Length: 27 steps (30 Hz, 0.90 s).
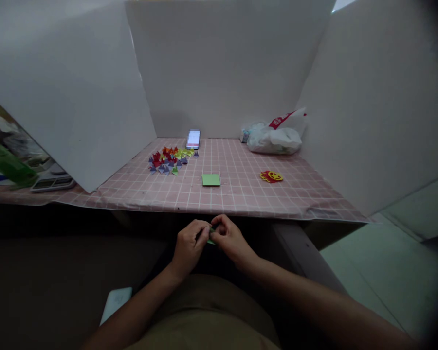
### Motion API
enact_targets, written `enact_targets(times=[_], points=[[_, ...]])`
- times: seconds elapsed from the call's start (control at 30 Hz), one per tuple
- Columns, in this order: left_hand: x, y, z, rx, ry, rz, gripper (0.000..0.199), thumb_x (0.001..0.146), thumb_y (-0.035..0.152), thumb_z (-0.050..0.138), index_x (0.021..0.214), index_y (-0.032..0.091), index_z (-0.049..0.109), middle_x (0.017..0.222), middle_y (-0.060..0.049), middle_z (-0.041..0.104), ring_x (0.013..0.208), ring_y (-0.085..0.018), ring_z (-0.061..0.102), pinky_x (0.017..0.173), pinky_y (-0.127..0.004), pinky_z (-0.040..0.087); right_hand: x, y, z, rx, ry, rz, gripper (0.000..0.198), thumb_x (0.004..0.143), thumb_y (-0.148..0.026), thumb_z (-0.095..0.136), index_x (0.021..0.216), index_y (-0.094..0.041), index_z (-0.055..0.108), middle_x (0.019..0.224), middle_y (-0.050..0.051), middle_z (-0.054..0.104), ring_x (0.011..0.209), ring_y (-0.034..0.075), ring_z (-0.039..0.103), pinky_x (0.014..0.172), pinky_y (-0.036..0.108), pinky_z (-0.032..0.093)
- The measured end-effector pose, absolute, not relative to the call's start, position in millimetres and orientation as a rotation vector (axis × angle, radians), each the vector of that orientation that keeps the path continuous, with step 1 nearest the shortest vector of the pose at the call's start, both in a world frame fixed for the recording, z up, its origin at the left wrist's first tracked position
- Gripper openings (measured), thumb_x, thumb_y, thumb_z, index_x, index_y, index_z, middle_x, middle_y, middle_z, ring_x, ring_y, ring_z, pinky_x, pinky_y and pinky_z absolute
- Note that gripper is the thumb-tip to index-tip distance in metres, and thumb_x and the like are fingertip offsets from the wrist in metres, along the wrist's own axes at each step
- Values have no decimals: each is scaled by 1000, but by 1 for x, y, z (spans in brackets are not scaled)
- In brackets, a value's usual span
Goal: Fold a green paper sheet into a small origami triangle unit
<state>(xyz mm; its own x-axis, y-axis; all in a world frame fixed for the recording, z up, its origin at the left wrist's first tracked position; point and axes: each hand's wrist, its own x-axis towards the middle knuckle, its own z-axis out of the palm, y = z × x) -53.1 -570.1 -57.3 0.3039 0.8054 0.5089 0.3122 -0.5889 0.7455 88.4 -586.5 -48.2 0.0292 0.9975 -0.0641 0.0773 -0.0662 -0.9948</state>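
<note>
Just in front of the table edge, above my lap, my left hand [192, 241] and my right hand [230, 239] meet. Both are closed, fingertips pinching one small piece of green paper [211, 242] between them. Most of the paper is hidden by the fingers, so its folded shape cannot be made out. On the table beyond my hands lies a stack of green square paper [211, 180]. To its left is a cluster of small folded paper pieces [168, 160] in red, orange, yellow, purple and green.
A lit phone [193, 139] stands at the back. White plastic bags [275, 138] sit back right, yellow and red cutouts [271, 176] nearer. White boards [226, 68] enclose the pink checked table [241, 197]. A scale [53, 182] is at left, a white device [117, 301] beside my left arm.
</note>
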Motion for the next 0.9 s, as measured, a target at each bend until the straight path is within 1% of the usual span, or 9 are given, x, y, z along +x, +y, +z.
enact_targets(times=[0.1,0.17,0.27,0.4,0.5,0.63,0.8,0.9], points=[[-54,-569,-56,2019,977,1202,22,93,25,48,86,17,68,87,-6,68,81,-17,64,76,-27,48,92,-585,-46,-1373,-1378,973,15,70,-22,60,83,-19,54,62,-5,48,59,12,43,54,23,34],[-54,-569,-55,1945,997,1173,20,92,26,51,86,17,68,84,-5,68,79,-17,63,74,-26,48,93,-585,-44,-1371,-1438,926,7,72,-21,58,78,-19,55,64,-4,49,60,12,44,56,24,34],[-53,-570,-55,1722,1023,1139,18,89,30,55,90,17,68,84,-3,69,78,-17,64,73,-26,49,95,-585,-43,-1361,-1479,885,3,75,-21,57,74,-19,55,64,-3,49,60,13,44,56,24,34],[-52,-573,-56,1394,946,1085,25,88,37,56,95,15,65,88,-4,68,81,-17,64,74,-28,52,95,-585,-43,-1355,-1462,873,5,74,-20,56,70,-19,53,63,-3,50,60,13,45,55,24,34],[-52,-574,-57,1245,908,1064,24,85,36,60,97,15,64,91,-5,68,84,-17,64,76,-29,53,94,-586,-43,-1353,-1430,878,5,74,-21,56,71,-19,54,63,-3,50,60,13,45,55,25,35],[-52,-575,-57,1227,937,1077,24,80,32,66,97,15,64,91,-6,69,84,-18,65,77,-29,52,91,-589,-40,-1359,-1407,901,7,75,-23,56,70,-19,53,62,-3,49,59,13,44,54,25,34],[-54,-578,-56,1257,936,1100,26,80,34,65,98,15,64,95,-7,69,87,-19,65,79,-31,52,91,-589,-39,-1374,-1390,871,10,76,-24,57,68,-19,51,62,-3,48,58,13,43,54,25,34],[-55,-579,-56,1261,930,1079,25,79,33,67,95,15,65,93,-7,69,86,-19,65,80,-32,52,91,-590,-40,-1374,-1386,860,10,75,-24,57,68,-20,51,62,-3,49,58,13,43,54,25,34]])
